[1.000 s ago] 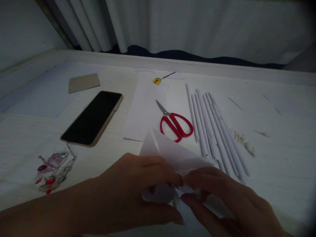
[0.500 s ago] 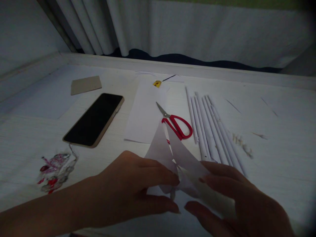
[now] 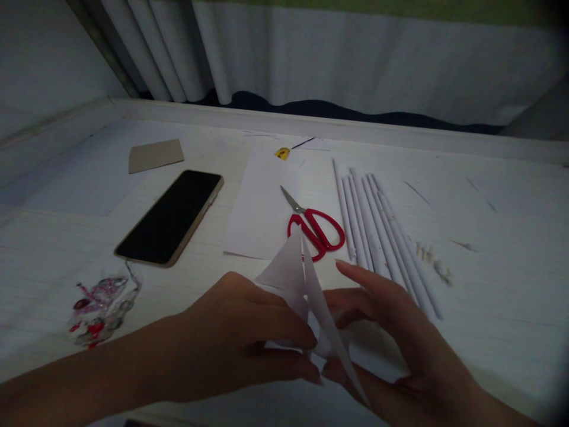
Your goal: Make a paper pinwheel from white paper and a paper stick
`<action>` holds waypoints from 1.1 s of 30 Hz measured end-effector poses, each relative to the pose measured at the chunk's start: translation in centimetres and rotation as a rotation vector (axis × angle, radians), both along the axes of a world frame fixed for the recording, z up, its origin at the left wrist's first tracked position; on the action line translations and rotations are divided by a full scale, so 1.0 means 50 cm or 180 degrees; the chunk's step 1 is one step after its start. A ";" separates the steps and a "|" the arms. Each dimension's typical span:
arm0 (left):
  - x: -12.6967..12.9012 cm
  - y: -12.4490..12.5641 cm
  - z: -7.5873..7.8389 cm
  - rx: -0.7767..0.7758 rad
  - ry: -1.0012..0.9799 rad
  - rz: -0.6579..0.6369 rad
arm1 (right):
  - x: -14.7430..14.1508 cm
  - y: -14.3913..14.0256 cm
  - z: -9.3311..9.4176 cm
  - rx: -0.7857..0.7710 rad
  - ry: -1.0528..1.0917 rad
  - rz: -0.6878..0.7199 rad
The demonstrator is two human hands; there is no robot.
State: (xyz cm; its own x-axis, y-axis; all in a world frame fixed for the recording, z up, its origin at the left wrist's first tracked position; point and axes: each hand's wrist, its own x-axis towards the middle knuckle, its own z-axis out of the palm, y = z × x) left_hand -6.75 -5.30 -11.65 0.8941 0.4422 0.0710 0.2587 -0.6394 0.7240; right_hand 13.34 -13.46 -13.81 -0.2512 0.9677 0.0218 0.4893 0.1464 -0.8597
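A folded piece of white paper (image 3: 284,267) stands up between my hands, its pointed tip reaching toward the scissors. My left hand (image 3: 253,326) pinches its left part between thumb and fingers. On the right side, my right hand (image 3: 382,332) has its thumb and some fingers against the paper's right flap, with the index finger raised away. Just beyond the tip lie red-handled scissors (image 3: 326,228), partly on a flat white sheet (image 3: 258,207). Several rolled white paper tubes (image 3: 377,231) lie side by side near my right hand.
A phone (image 3: 171,216) with a beaded charm (image 3: 100,308) lies at the left. Behind it is a beige card (image 3: 155,155). A yellow tag (image 3: 282,153) sits at the back of the sheet. Small scraps (image 3: 433,261) lie at the right. A curtain (image 3: 355,59) hangs behind the table's raised edge.
My right hand has turned and lifted its index finger, and the paper's right flap has swung more upright and inward. The left hand keeps its pinch almost unmoved.
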 end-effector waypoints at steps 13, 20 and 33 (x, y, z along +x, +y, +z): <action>0.012 -0.002 -0.001 -0.0789 0.0179 0.0647 | -0.013 0.007 0.001 0.0189 0.0328 -0.0521; 0.021 -0.006 0.015 -0.1851 0.0411 0.1041 | -0.022 -0.001 0.000 0.0106 0.0604 -0.0546; 0.013 -0.003 0.009 -0.1339 0.0104 0.0837 | -0.027 0.002 0.009 -0.0296 0.0864 -0.0986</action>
State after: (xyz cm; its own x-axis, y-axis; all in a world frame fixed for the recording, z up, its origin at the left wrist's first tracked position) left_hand -6.11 -5.44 -11.19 0.7471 0.6375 -0.1881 0.3989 -0.2036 0.8941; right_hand 12.00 -13.38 -13.35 0.0546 0.9975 -0.0437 0.2520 -0.0561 -0.9661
